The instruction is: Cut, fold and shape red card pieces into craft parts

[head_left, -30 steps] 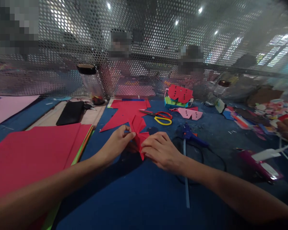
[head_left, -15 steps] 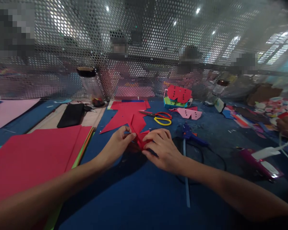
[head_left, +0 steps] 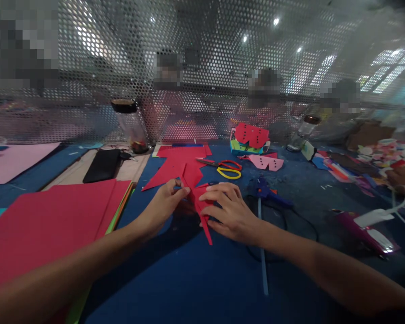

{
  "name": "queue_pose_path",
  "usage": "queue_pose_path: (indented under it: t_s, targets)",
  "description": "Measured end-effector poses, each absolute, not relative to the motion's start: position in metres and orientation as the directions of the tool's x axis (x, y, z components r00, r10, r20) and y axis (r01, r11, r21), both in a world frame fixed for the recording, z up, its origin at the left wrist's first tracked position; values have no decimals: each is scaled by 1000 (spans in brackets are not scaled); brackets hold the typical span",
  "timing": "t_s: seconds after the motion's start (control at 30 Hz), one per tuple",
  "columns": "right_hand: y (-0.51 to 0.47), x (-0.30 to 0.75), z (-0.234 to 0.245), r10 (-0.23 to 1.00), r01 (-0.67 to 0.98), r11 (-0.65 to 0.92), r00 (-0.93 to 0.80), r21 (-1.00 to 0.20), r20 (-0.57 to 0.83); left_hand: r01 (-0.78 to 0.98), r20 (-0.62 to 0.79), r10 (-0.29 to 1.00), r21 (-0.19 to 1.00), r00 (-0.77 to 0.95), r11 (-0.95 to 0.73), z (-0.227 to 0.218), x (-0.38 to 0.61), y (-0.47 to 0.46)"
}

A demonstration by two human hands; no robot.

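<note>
Between my hands is a folded piece of red paper (head_left: pixel 196 198), with a narrow strip of it pointing down toward me. My left hand (head_left: pixel 170 195) pinches its left edge between thumb and fingers. My right hand (head_left: pixel 227 209) grips the right side, its fingers curled over the paper and hiding part of it. Just beyond lie red paper cut-outs (head_left: pixel 170 167) with pointed corners. Scissors (head_left: pixel 227 167) with one red and one yellow handle rest behind my right hand.
Red paper sheets (head_left: pixel 54 225) are stacked at left, near a black phone (head_left: pixel 103 165). A blue glue gun (head_left: pixel 272 192) with a long glue stick lies right. Glass jars (head_left: pixel 131 128) stand by the perforated metal screen (head_left: pixel 202 67). Another person's hand (head_left: pixel 403 175) shows at far right.
A narrow strip of the red paper now sticks out below my right hand, toward me. Both hands stay in nearly the same place, and the view has shifted slightly.
</note>
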State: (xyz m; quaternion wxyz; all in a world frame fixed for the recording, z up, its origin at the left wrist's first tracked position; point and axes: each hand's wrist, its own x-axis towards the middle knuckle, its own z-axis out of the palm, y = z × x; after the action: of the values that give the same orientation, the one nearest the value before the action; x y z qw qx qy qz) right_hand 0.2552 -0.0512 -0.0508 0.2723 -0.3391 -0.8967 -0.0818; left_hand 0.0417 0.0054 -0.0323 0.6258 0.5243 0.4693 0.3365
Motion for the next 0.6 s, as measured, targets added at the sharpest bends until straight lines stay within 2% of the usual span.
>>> queue_pose_path:
  t_s: [0.27, 0.6]
  targets:
    - [-50, 256, -50, 486, 622, 781, -657, 50, 577, 83, -254, 904, 967, 345, 240, -33, 43, 4]
    - [-49, 254, -53, 525, 636, 771, -649, 16, 551, 101, -193, 909, 981, 370, 167, -35, 43, 4]
